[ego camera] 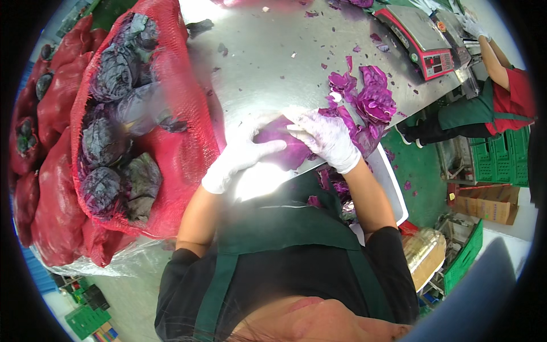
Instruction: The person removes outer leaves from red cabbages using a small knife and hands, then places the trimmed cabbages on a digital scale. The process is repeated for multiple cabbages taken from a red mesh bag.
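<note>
Both my hands wear white gloves and hold one red cabbage [285, 143] at the near edge of the metal table [265, 64]. My left hand [245, 149] curves round its left side, thumb lying over the near face. On the right, my right hand [324, 137] grips it from above with bent fingers. Glare blurs the area around the fingertips. Beside my right hand lies a heap of loose purple cabbage leaves [374, 98]. To my left, an opened red mesh sack [183, 98] holds several dark-leaved red cabbages [113, 72].
More filled red mesh sacks [55, 201] pile up at the far left. A red weighing scale [433, 62] stands at the table's right. Below the right edge is a white bin [395, 192] with leaves inside. Another person [466, 107] works beyond the scale. Green crates [498, 158] stand at right.
</note>
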### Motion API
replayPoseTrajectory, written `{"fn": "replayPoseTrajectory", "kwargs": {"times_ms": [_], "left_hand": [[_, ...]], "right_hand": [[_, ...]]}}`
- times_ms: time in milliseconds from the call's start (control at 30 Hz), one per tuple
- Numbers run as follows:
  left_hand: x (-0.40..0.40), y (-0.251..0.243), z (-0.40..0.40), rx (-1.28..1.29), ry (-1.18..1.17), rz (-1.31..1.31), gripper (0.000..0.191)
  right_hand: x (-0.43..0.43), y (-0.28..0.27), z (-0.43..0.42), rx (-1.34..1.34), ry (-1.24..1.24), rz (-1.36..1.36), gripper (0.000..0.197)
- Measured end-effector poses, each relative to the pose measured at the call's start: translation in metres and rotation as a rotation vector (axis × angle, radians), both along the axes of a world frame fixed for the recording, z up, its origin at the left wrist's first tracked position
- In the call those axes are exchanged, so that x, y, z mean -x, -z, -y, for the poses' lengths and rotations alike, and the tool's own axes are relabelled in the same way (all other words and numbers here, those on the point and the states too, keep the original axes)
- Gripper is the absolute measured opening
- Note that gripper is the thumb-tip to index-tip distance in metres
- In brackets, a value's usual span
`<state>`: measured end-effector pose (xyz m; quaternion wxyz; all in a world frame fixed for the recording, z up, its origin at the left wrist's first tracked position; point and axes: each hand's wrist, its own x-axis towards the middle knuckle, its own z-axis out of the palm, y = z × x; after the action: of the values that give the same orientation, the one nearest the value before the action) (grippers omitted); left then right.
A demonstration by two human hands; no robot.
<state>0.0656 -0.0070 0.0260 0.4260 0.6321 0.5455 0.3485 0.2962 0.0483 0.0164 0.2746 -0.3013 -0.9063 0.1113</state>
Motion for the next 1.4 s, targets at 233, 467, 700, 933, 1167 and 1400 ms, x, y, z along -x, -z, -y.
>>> {"fn": "replayPoseTrajectory", "kwargs": {"times_ms": [233, 467, 700, 933, 1167, 1400], "left_hand": [[-0.001, 0.014, -0.021, -0.088, 0.104, 0.052, 0.054], [0.043, 0.019, -0.004, 0.273, -0.037, 0.652, 0.062], [0.045, 0.017, 0.000, 0.025, -0.063, 0.380, 0.084], [0.028, 0.018, 0.013, -0.096, -0.006, 0.257, 0.110], [0.035, 0.014, 0.015, 0.136, -0.065, 0.649, 0.113], [0.043, 0.025, 0.015, 0.085, -0.067, 0.695, 0.113]], "right_hand": [[-0.006, 0.017, -0.011, -0.167, -0.001, -0.281, 0.031], [-0.021, 0.022, -0.013, 0.467, 0.340, -0.683, 0.023], [0.024, -0.015, 0.015, 1.034, 0.142, -0.576, 0.045], [0.031, -0.015, 0.016, 1.268, 0.198, -0.695, 0.022], [0.027, -0.019, 0.015, 1.393, 0.144, -0.655, 0.029], [0.034, -0.001, 0.029, 0.724, -0.018, -0.579, 0.040]]}}
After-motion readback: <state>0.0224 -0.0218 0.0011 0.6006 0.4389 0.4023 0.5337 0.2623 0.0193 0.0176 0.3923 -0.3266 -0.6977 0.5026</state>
